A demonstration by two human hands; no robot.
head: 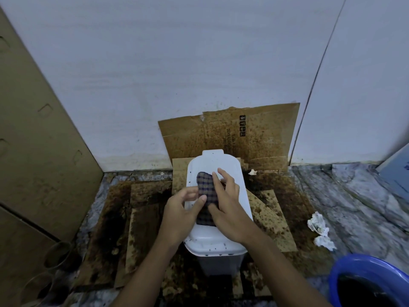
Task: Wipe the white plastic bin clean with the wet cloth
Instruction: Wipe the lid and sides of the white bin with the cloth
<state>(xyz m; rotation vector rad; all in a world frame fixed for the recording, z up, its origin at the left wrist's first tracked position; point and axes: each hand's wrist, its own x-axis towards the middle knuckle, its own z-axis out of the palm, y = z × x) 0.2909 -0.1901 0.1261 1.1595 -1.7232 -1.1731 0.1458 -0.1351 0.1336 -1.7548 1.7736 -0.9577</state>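
Cloth of dark checked fabric [205,189] lies lengthwise on the white plastic bin [218,163], under both hands: right hand [228,209] presses it flat, fingers straight; left hand [180,210], at its left edge, seemingly pinches it.

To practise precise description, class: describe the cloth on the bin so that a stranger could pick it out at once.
Find the stained cardboard against the wall; before it stands the white plastic bin. On its top lies the cloth, touched by the left hand and right hand. Unlike the white crumpled tissues nearby, it is dark and checked.
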